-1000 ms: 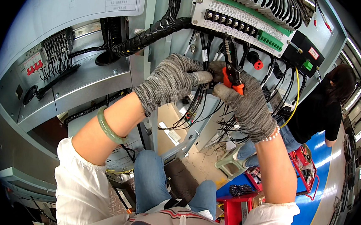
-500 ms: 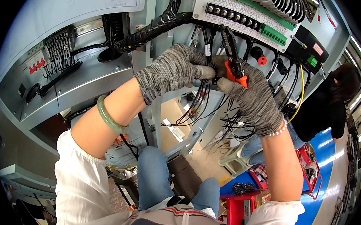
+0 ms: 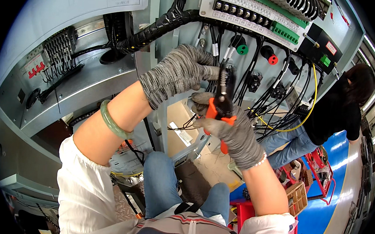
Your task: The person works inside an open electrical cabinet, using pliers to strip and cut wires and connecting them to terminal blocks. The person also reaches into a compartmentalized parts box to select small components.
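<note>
My left hand (image 3: 180, 71), in a grey knitted glove, pinches thin black wires (image 3: 215, 51) that come down from under the terminal strip; its fingertips partly hide them. My right hand (image 3: 234, 135), gloved too, is wrapped round the orange handles of black-jawed wire strippers (image 3: 224, 89). The jaws point upward beside my left fingertips. Whether they close on a wire cannot be made out. Above both hands runs a black terminal strip (image 3: 242, 14) on a white plate. A green round socket (image 3: 242, 48) and a red one (image 3: 269, 55) sit on the panel.
A thick black wire bundle (image 3: 158, 30) crosses the upper left of the cabinet. Loose black wires and a yellow wire (image 3: 314, 95) hang at the right. Behind them stands a person in black (image 3: 336, 101). A red cart (image 3: 318, 169) and a wooden divided tray (image 3: 297, 198) are lower right.
My right hand has moved down, away from the terminal strip, and now grips the strippers with their jaws by my left fingertips. The green socket has come into sight. My left hand has barely moved.
</note>
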{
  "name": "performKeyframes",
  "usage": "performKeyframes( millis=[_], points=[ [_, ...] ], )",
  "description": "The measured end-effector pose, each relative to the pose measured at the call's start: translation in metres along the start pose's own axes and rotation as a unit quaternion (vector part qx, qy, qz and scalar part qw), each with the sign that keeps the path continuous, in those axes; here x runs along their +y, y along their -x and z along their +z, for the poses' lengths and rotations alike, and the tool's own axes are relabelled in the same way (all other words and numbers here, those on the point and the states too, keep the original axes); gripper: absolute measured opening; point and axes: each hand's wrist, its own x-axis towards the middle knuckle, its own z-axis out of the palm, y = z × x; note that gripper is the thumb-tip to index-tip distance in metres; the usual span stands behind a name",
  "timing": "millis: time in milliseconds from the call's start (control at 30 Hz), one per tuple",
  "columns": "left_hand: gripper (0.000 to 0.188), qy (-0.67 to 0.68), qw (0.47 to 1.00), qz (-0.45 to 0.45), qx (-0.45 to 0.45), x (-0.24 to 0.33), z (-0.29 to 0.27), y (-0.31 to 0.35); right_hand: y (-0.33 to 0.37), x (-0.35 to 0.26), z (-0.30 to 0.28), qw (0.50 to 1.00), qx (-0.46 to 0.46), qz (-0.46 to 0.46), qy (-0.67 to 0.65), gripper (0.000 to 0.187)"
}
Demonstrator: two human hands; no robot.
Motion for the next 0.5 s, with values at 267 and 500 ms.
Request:
performKeyframes(
  millis=[267,500],
  points=[
    [0.031,-0.022,0.999,0.021,0.029,-0.006,0.000,0.000,-0.006,-0.007,0.002,0.927,0.000,-0.096,0.362,0.041],
    [0.041,-0.015,1.000,0.022,0.001,-0.005,0.001,0.000,0.007,-0.052,-0.065,0.887,-0.123,0.030,0.445,0.038]
  ],
)
